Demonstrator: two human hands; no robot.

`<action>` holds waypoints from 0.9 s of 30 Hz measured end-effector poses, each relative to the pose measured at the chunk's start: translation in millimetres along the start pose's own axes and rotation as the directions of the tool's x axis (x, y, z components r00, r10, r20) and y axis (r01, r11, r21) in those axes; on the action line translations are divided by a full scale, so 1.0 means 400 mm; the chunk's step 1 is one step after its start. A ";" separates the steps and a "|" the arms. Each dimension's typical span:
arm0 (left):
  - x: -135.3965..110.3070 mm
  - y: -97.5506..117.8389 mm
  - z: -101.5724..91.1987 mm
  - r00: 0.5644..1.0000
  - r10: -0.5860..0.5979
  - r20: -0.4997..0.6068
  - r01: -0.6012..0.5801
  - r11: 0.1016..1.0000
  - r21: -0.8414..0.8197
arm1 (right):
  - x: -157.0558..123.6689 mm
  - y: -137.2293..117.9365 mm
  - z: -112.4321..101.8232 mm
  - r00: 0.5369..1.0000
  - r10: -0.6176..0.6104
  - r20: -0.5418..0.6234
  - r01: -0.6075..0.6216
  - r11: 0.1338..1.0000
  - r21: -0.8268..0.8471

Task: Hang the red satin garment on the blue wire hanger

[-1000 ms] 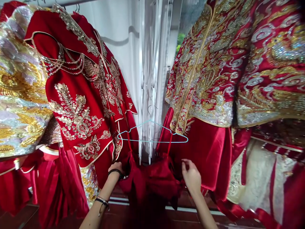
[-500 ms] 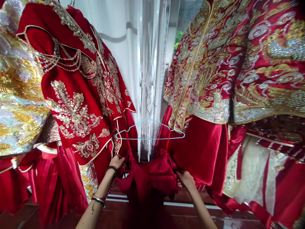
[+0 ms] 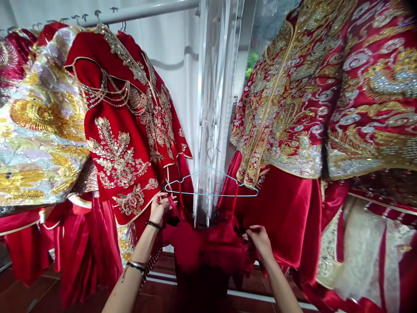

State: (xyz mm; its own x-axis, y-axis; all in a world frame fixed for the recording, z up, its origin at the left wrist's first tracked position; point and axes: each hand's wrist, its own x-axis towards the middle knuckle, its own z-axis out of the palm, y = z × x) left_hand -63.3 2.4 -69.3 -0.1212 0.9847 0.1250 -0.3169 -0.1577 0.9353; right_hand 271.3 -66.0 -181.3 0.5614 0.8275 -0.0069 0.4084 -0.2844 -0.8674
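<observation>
A dark red dress hangs in front of me by thin straps from a light blue wire hanger. My left hand, with bracelets on its wrist, is raised at the dress's upper left. Its fingers are closed on a narrow red strap beside the hanger's left end. On the other side, my right hand has its thumb and forefinger pinched at the dress's right edge, near the gathered fabric. Exactly what cloth lies between those fingertips is partly hidden. The lower dress is dark and blurred.
A red jacket with silver embroidery hangs close on the left, beside a gold-and-silver garment. Beaded red-and-gold jackets hang on the right. White rack posts and a horizontal rail stand behind.
My left hand has risen from the dress's side and now lifts a red strap. My right hand has shifted slightly up and right. The view has tilted up and left, showing the rail.
</observation>
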 end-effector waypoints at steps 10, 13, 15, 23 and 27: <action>0.023 0.010 0.024 0.971 0.238 -0.022 -0.238 0.971 -0.016 | -0.052 -0.172 -0.080 0.981 -0.182 -0.068 0.155 0.522 0.838; 0.030 0.016 0.022 0.967 0.251 -0.034 -0.252 0.968 -0.007 | -0.044 -0.210 -0.085 0.960 -0.239 -0.148 0.250 0.481 0.840; 0.033 0.022 0.021 0.964 0.261 -0.040 -0.260 0.965 0.040 | -0.038 -0.233 -0.082 0.945 -0.256 -0.203 0.309 0.501 0.809; 0.028 0.030 0.001 0.932 0.358 -0.063 -0.319 0.889 0.328 | -0.036 -0.280 -0.072 0.903 -0.263 -0.339 0.425 0.661 0.619; 0.053 0.012 -0.022 0.906 0.416 -0.075 -0.333 0.811 0.481 | -0.023 -0.276 -0.064 0.880 -0.345 -0.326 0.464 0.769 0.439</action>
State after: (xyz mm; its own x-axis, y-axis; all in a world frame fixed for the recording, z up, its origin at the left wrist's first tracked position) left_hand -75.5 21.8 -65.1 -0.3120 0.8213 0.4777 0.2356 -0.4202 0.8763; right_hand 239.4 -54.5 -72.5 0.5882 0.6683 0.4554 0.2585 0.3781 -0.8889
